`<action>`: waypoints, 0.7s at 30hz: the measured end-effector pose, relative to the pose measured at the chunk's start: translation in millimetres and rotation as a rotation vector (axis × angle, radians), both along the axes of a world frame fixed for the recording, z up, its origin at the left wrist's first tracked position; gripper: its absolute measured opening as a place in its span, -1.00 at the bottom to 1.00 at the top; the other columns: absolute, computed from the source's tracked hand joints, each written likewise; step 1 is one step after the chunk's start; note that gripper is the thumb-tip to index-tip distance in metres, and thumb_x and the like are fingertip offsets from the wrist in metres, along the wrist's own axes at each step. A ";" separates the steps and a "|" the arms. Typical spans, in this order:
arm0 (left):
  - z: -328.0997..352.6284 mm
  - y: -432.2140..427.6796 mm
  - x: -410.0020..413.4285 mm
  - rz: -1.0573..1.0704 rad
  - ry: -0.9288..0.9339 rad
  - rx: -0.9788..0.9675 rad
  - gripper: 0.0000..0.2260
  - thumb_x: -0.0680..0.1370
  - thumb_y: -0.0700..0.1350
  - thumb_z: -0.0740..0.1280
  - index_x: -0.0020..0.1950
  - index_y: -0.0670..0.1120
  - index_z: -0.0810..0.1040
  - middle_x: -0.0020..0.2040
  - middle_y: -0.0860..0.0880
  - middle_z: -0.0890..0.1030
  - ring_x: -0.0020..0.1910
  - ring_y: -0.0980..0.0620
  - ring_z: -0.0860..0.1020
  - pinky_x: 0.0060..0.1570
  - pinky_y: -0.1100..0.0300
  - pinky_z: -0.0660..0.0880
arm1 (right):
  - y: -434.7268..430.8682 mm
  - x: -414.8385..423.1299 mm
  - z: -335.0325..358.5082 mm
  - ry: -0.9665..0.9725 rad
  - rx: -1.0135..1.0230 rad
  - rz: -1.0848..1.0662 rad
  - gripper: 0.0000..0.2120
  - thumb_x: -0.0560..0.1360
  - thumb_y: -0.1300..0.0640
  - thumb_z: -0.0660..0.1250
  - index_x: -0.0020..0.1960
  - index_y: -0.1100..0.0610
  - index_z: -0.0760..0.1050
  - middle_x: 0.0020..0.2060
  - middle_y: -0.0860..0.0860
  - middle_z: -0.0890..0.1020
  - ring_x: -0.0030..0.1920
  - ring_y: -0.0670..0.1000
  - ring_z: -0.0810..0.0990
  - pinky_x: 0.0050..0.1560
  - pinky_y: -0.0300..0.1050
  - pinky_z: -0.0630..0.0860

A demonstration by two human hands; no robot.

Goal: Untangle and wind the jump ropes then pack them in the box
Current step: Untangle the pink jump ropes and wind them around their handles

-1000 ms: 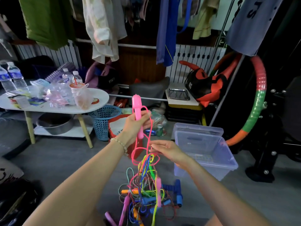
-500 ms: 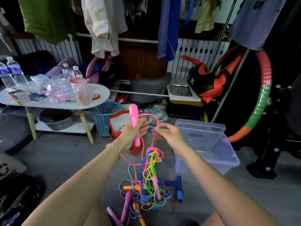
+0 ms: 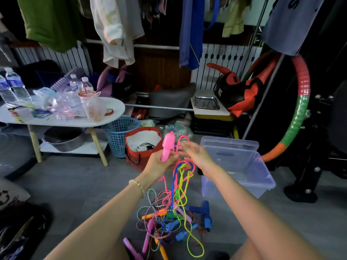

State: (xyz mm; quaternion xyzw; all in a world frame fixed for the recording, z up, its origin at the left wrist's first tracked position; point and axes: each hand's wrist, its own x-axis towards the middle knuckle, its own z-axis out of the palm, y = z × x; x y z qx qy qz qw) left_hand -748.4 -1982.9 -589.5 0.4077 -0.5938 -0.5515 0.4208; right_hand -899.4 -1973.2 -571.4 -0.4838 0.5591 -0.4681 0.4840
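I'm gripping the pink handle (image 3: 166, 147) upright, my left hand (image 3: 159, 167) curled round it. My right hand (image 3: 195, 155), lower a second ago, is now moving at three o'clock of the handle, with the pink cord (image 3: 183, 140) looping over it. It's blurred, so I cannot tell whether it's pinching. The knot (image 3: 185, 166) is riding higher, so winding is probably about to stall. The tangled ropes (image 3: 169, 220) are lying at six o'clock and the clear box (image 3: 249, 177) at four.
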 end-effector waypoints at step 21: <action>23.2 -10.4 3.8 0.106 0.241 0.144 -0.97 0.58 -0.22 0.28 -0.07 -0.15 0.47 -0.16 -0.13 0.57 -0.32 0.11 0.66 -0.27 0.28 0.61 | 13.0 -6.6 -13.8 0.223 -0.067 0.087 -0.94 0.45 0.01 0.41 -0.10 -0.03 0.59 -0.15 -0.09 0.65 -0.10 -0.12 0.57 -0.03 -0.27 0.43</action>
